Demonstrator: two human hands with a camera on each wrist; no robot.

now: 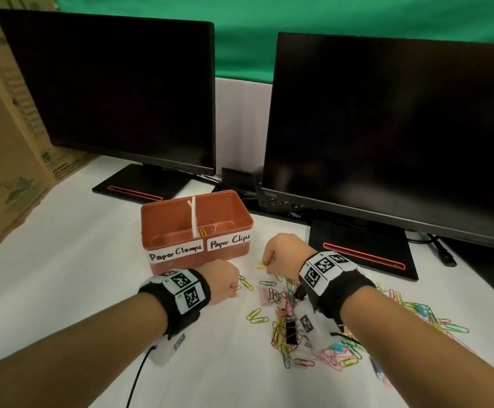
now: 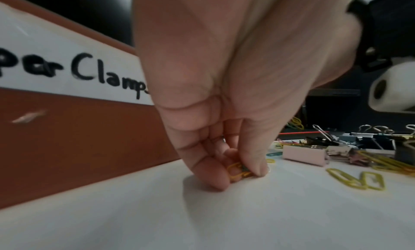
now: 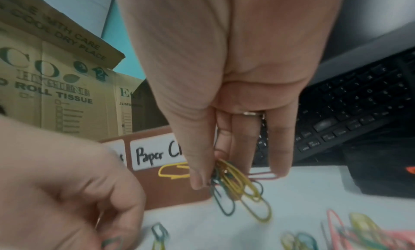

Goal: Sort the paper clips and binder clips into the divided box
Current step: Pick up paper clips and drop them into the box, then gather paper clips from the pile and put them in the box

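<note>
The brown divided box (image 1: pixel 166 219) stands mid-table, labelled "Paper Clamps" left and "Paper Clips" right; two paper clips (image 1: pixel 209 230) lie in the right compartment. My left hand (image 1: pixel 225 279) is down at the table in front of the box and pinches small paper clips (image 2: pixel 238 171) between thumb and fingers. My right hand (image 1: pixel 281 254), just right of the box, holds a bunch of yellow and green paper clips (image 3: pixel 238 188) lifted off the table. A mixed pile of coloured paper clips (image 1: pixel 343 353) and binder clips (image 1: pixel 291 331) lies under my right forearm.
Two dark monitors (image 1: pixel 116 92) (image 1: pixel 401 128) stand behind the box on black bases. A cardboard carton (image 1: pixel 7 136) fills the far left. A black keyboard (image 3: pixel 359 101) sits under the right monitor. A pink binder clip (image 2: pixel 304 155) lies near my left hand.
</note>
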